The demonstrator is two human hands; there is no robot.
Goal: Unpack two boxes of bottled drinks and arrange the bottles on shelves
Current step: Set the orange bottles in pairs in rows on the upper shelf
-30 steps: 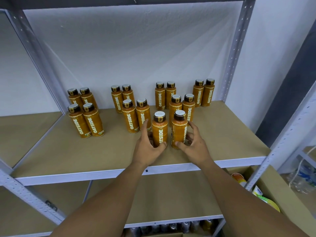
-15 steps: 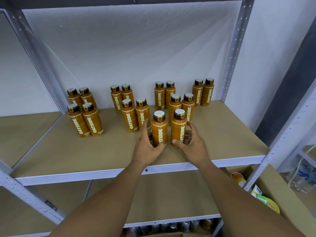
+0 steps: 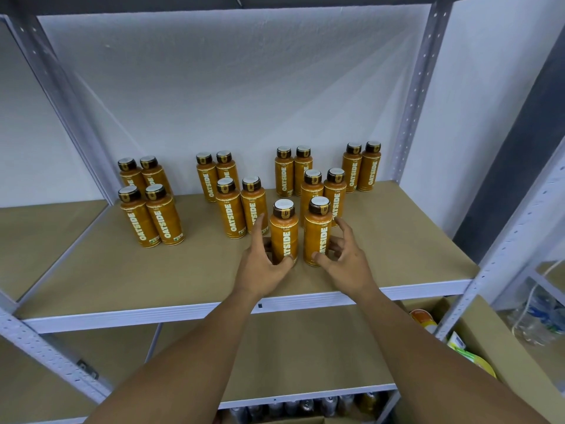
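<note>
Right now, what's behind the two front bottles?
Two more bottles stand right behind, then another pair by the wall. The front bottles partly hide the nearer pair's bottoms.

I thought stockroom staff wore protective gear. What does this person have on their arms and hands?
Nothing that shows. Both forearms are bare right down to the picture's bottom edge, with no sleeves in view. The left hand and right hand have no gloves. No watch, bracelet or rings can be seen.

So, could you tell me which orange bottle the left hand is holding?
The front-left bottle, left of the pair nearest the edge of the shelf: the left hand curls round its base, the right hand round the front-right bottle.
</note>
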